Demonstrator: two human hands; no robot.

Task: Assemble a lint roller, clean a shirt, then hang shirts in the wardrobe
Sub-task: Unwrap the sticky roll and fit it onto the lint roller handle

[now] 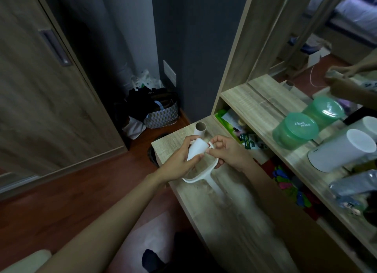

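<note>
Nearest us, at the bottom of the frame, both forearms reach up toward the centre, over the wooden tabletop (pixel 214 201) that runs along the right side. At mid-frame our left hand (pixel 179 160) is wrapped around the white paper roll (pixel 195 148), fingers and thumb clamped on its sides. Just right of it, our right hand (pixel 226 152) pinches the upper prong of the white roller frame (pixel 201 176), whose curved yoke loops under the roll and whose handle trails down onto the tabletop, blurred. We judge the step to be seating the roll on the frame's axle; the lint roller is not yet assembled.

The roll looks light and fairly stiff, though its sticky sheets could crease or peel if squeezed, so it is best held around its middle. The frame is thin plastic and should flex a little; gripping close to the prong gives most control.

Just beyond the hands, 1 empty cardboard core (pixel 201 128) stands upright on the tabletop. Farther off, at the right, a shelf carries 1 green lidded tub (pixel 295 128) and a white canister (pixel 342 150) before a mirror. At the upper left stands the wardrobe door (pixel 40 89).
</note>
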